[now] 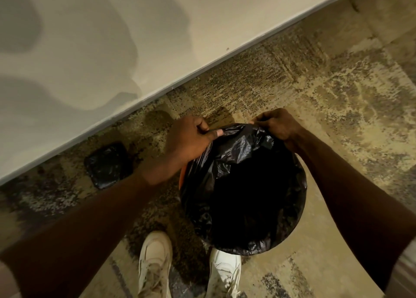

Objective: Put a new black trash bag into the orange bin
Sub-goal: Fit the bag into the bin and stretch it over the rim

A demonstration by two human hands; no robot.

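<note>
L hand [191, 140] + R hand [278, 124] both clenched on black trash bag [243, 185] rim over orange bin [182, 176].

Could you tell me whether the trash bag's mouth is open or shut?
Open: both hands spread the black trash bag, showing its dark interior.

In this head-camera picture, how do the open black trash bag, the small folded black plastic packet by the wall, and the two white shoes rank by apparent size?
1. Open black plastic trash bag, draped over the orange bin, by far the largest.
2. The two white shoes, though they lie nearer the camera, so this is unsure.
3. Small folded black plastic packet, about alike.
</note>
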